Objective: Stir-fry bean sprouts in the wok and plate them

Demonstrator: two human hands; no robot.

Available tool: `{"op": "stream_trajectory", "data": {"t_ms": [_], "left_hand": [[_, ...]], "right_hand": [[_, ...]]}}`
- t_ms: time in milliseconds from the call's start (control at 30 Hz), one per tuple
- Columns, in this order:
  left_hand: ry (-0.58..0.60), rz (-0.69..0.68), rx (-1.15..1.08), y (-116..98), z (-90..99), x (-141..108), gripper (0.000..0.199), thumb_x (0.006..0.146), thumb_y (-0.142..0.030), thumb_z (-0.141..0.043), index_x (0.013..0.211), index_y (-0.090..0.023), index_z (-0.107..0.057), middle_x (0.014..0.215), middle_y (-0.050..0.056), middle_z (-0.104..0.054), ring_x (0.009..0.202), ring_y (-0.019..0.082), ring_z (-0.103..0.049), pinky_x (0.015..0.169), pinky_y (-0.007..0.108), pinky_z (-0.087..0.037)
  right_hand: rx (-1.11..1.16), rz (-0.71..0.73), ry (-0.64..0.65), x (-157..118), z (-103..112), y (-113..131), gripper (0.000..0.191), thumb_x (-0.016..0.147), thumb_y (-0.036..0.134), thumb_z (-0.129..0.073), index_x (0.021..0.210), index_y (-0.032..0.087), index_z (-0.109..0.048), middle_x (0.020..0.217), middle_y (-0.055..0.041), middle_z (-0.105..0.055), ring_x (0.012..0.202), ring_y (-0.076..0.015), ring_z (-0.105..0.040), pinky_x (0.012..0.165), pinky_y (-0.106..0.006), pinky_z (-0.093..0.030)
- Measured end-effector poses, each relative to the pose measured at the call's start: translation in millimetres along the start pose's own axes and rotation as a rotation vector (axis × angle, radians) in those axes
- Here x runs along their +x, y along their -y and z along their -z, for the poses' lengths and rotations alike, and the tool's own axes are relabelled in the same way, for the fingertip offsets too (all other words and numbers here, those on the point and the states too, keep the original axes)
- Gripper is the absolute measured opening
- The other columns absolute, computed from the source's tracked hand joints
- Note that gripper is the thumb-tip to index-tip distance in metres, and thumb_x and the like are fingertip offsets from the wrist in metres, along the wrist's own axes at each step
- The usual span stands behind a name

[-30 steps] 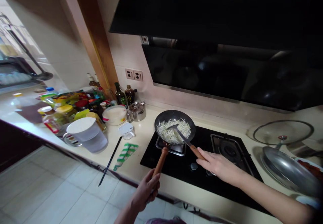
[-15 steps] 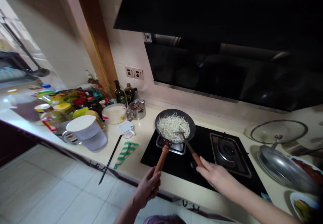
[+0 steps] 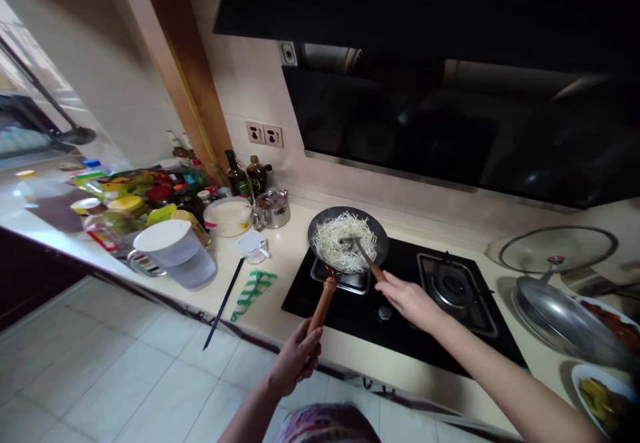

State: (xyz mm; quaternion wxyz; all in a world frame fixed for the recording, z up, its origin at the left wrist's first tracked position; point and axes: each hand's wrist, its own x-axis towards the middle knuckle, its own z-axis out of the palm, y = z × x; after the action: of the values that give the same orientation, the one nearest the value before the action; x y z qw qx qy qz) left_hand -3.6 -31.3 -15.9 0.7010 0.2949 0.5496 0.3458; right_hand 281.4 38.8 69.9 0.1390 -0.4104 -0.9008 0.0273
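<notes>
A dark wok (image 3: 383, 233) sits over the left burner, holding a heap of pale bean sprouts (image 3: 333, 236). My left hand (image 3: 299, 356) is closed around the wok's wooden handle (image 3: 323, 306) near its end. In my right hand (image 3: 407, 302) is a spatula (image 3: 369, 259) with a wooden grip; its metal blade is pushed into the middle of the sprouts and partly hidden by them. A bare patch of the wok's bottom shows beside the blade.
Right of the cooktop (image 3: 400, 330) stand a glass lid (image 3: 555, 250), a metal lid (image 3: 560, 316) and filled dishes (image 3: 607, 396). Leftward are a water pitcher (image 3: 173, 253), a green-striped cloth (image 3: 253, 293), a black stick (image 3: 225, 303) over the counter's edge, and several bottles. A range hood (image 3: 425, 16) hangs above.
My right hand has moved forward and left, pushing the spatula's blade from the near right side into the middle of the sprouts. My left hand keeps hold of the handle. The view has shifted slightly.
</notes>
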Motion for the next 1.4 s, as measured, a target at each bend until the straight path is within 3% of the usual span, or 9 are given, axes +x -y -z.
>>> {"op": "stream_trajectory", "data": {"t_ms": [100,233,367,533,700,933,1067,1200,1400], "left_hand": [[0.006,0.014,0.003,-0.6,-0.5,-1.4,0.072,0.064,-0.065,-0.065,0.117,-0.021,-0.043,0.058,-0.008,-0.049,0.039,0.004,-0.039,0.036,0.016,-0.015],[0.017,0.019,-0.001,-1.1,-1.7,-2.3,0.072,0.065,-0.065,-0.064,0.118,-0.021,-0.043,0.059,-0.008,-0.05,0.039,0.004,-0.041,0.036,0.016,-0.017],[0.026,-0.011,0.017,-0.9,-2.8,-3.5,0.069,0.066,-0.066,-0.063,0.115,-0.021,-0.044,0.065,-0.006,-0.053,0.041,0.006,-0.047,0.036,0.017,-0.022],[0.067,0.007,0.013,-4.0,-2.5,-7.3,0.067,0.065,-0.067,-0.064,0.111,-0.022,-0.044,0.076,-0.003,-0.056,0.041,0.007,-0.053,0.035,0.019,-0.017],[0.094,0.028,0.006,-1.5,2.6,-8.5,0.073,0.064,-0.066,-0.066,0.116,-0.022,-0.042,0.067,-0.005,-0.057,0.041,0.007,-0.052,0.036,0.018,-0.02],[0.172,-0.001,0.009,3.3,10.5,-4.5,0.069,0.067,-0.063,-0.065,0.117,-0.022,-0.042,0.066,-0.006,-0.058,0.041,0.007,-0.051,0.036,0.018,-0.024],[0.18,-0.028,0.044,1.5,11.2,-5.8,0.064,0.069,-0.062,-0.064,0.113,-0.02,-0.043,0.06,-0.008,-0.054,0.039,0.007,-0.048,0.036,0.017,-0.025],[0.164,-0.028,0.046,-0.3,12.0,-6.6,0.068,0.068,-0.062,-0.064,0.116,-0.02,-0.042,0.057,-0.008,-0.054,0.04,0.008,-0.049,0.036,0.017,-0.026],[0.093,0.011,0.007,2.5,13.8,-5.0,0.085,0.065,-0.067,-0.064,0.13,-0.021,-0.034,0.054,-0.008,-0.054,0.04,0.01,-0.05,0.036,0.018,-0.028]], "right_hand": [[0.057,-0.002,0.022,2.3,38.3,4.9,0.027,0.089,0.014,-0.045,0.107,0.024,-0.063,0.113,-0.0086,-0.068,0.101,-0.0215,-0.067,0.081,-0.031,-0.056],[0.039,0.057,0.166,-2.5,63.4,30.1,0.026,0.089,0.016,-0.046,0.103,0.025,-0.065,0.096,-0.0058,-0.07,0.068,-0.0146,-0.068,0.062,-0.023,-0.054],[-0.015,0.01,0.055,21.4,41.0,21.4,0.023,0.09,0.018,-0.046,0.099,0.023,-0.066,0.093,-0.0055,-0.07,0.066,-0.0137,-0.066,0.061,-0.023,-0.053],[0.01,-0.071,-0.142,45.0,11.9,-2.7,0.038,0.093,0.019,-0.042,0.129,0.025,-0.054,0.116,-0.0078,-0.067,0.091,-0.0189,-0.069,0.079,-0.031,-0.057],[-0.092,0.026,-0.038,19.3,-18.1,11.0,0.045,0.085,0.009,-0.049,0.129,0.017,-0.054,0.129,-0.0163,-0.059,0.098,-0.0233,-0.069,0.081,-0.036,-0.059],[0.027,0.009,0.038,-16.7,71.8,55.8,0.04,0.09,0.018,-0.046,0.129,0.028,-0.055,0.119,-0.0072,-0.067,0.099,-0.0203,-0.069,0.08,-0.031,-0.059],[-0.024,-0.038,0.134,19.6,67.7,73.8,0.024,0.089,0.022,-0.048,0.106,0.026,-0.064,0.092,-0.0037,-0.072,0.069,-0.015,-0.069,0.058,-0.023,-0.054],[0.009,-0.154,-0.027,47.4,52.2,41.0,0.02,0.089,0.026,-0.049,0.1,0.025,-0.066,0.092,-0.0025,-0.073,0.077,-0.0161,-0.069,0.066,-0.025,-0.052],[0.006,-0.494,-0.367,57.1,73.2,-15.8,0.018,0.083,0.036,-0.055,0.083,0.025,-0.069,0.075,0.0001,-0.073,0.065,-0.0178,-0.067,0.061,-0.026,-0.05]]}}
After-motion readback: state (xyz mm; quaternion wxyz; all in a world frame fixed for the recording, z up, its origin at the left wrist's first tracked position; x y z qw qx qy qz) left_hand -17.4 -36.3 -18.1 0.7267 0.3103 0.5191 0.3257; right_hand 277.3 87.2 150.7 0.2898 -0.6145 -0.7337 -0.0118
